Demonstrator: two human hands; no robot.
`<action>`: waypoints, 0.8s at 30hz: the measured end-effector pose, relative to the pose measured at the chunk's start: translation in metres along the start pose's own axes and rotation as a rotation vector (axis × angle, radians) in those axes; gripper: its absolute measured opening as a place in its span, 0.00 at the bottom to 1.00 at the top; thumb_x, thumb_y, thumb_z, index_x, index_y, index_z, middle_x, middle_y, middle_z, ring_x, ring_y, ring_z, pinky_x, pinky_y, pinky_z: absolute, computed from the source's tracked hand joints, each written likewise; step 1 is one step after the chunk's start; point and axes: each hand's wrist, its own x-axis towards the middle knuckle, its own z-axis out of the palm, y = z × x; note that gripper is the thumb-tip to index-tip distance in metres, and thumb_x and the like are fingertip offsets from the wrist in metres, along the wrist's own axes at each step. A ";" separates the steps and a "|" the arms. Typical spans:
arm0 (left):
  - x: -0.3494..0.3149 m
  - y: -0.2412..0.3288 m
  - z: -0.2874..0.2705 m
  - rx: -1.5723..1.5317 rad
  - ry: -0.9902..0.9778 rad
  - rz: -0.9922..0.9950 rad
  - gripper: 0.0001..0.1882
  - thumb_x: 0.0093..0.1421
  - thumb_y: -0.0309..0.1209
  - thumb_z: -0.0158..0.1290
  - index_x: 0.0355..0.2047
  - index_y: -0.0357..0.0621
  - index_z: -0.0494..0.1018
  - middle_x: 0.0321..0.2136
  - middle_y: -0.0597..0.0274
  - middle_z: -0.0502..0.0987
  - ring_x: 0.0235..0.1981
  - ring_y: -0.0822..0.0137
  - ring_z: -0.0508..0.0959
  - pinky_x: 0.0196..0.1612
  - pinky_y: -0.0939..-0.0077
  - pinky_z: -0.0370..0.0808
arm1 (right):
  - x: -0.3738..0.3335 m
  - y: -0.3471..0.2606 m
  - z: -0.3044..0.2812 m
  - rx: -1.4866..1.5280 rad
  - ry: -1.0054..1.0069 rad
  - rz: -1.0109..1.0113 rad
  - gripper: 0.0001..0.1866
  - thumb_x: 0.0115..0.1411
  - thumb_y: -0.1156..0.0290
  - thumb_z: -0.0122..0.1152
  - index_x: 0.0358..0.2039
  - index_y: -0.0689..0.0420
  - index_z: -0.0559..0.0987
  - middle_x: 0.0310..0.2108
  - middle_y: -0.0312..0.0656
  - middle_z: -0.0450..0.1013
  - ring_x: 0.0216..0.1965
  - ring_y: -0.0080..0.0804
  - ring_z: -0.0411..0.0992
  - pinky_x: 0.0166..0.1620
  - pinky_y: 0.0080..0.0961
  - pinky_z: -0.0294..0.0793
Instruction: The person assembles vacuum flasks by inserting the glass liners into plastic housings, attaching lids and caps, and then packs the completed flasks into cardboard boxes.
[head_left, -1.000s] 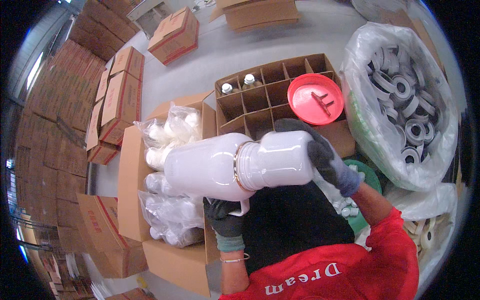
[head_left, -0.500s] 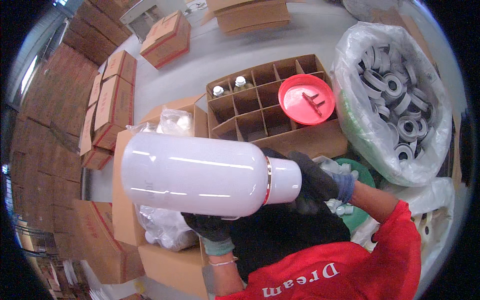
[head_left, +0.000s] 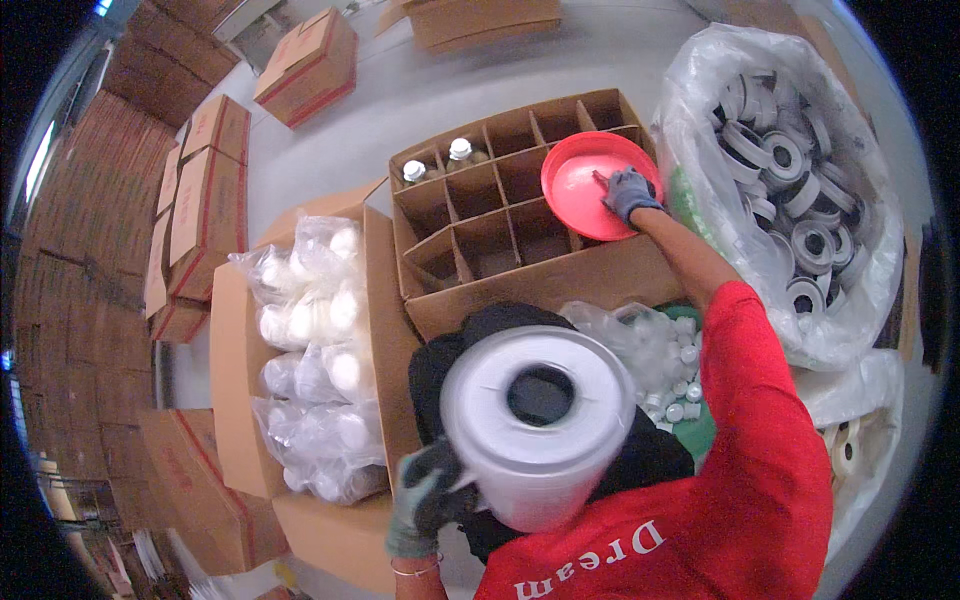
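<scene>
A large white vacuum flask (head_left: pixel 537 400) stands bottom up against my lap, the dark round hole in its base facing me. My left hand (head_left: pixel 425 497), in a grey-green and black glove, is closed on the flask's handle at its near left side. My right arm stretches out to a round red dish (head_left: pixel 572 195) lying on a divided carton. Inside the dish my right hand (head_left: pixel 630 192), in a grey glove, has its fingers closed around a small dark-red pronged tool (head_left: pixel 601 181); most of the tool is hidden beneath the glove.
Two white-capped bottles stand in the divided carton (head_left: pixel 520 280). An open box (head_left: pixel 385 330) of bagged white parts is at left. On the right are a plastic sack (head_left: pixel 690 130) of grey-white rings and a green tub (head_left: pixel 697 436) of small white caps. Stacked cartons (head_left: pixel 200 215) stand farther left.
The flask has gone from lying sideways to bottom up on my lap. My right hand has left its capped end and reached to the tool in the red dish.
</scene>
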 end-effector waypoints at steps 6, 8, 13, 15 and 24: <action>0.011 -0.004 0.013 0.510 -0.274 0.341 0.20 0.57 0.32 0.56 0.46 0.30 0.72 0.44 0.58 0.75 0.42 0.71 0.74 0.45 0.74 0.73 | -0.011 0.008 -0.016 1.339 -0.270 0.107 0.15 0.54 0.60 0.60 0.33 0.59 0.73 0.25 0.43 0.73 0.21 0.36 0.73 0.26 0.32 0.75; 0.014 0.004 0.014 0.322 -0.123 0.036 0.19 0.55 0.32 0.58 0.44 0.34 0.74 0.43 0.57 0.76 0.41 0.66 0.75 0.44 0.72 0.73 | -0.075 -0.048 -0.113 1.841 -0.420 0.023 0.11 0.58 0.65 0.57 0.37 0.60 0.74 0.31 0.41 0.74 0.30 0.32 0.75 0.34 0.26 0.77; 0.038 -0.009 -0.005 0.339 -0.251 0.018 0.19 0.49 0.31 0.61 0.43 0.41 0.75 0.44 0.56 0.74 0.44 0.55 0.74 0.47 0.66 0.70 | -0.187 -0.067 -0.243 0.753 -0.085 -1.290 0.26 0.39 0.72 0.59 0.44 0.53 0.74 0.47 0.47 0.67 0.50 0.47 0.65 0.55 0.40 0.64; 0.048 -0.011 -0.007 0.534 -0.460 0.313 0.20 0.48 0.30 0.61 0.43 0.42 0.75 0.44 0.56 0.74 0.45 0.54 0.73 0.49 0.66 0.69 | -0.217 -0.072 -0.265 0.413 0.064 -1.496 0.25 0.41 0.64 0.61 0.45 0.45 0.73 0.49 0.43 0.65 0.55 0.46 0.61 0.58 0.52 0.58; 0.050 -0.009 0.031 0.743 -0.875 0.835 0.17 0.53 0.31 0.57 0.44 0.38 0.76 0.40 0.59 0.77 0.42 0.67 0.75 0.44 0.76 0.71 | -0.285 -0.094 -0.293 0.351 0.112 -1.640 0.15 0.46 0.64 0.58 0.37 0.48 0.76 0.44 0.41 0.70 0.52 0.39 0.68 0.56 0.55 0.65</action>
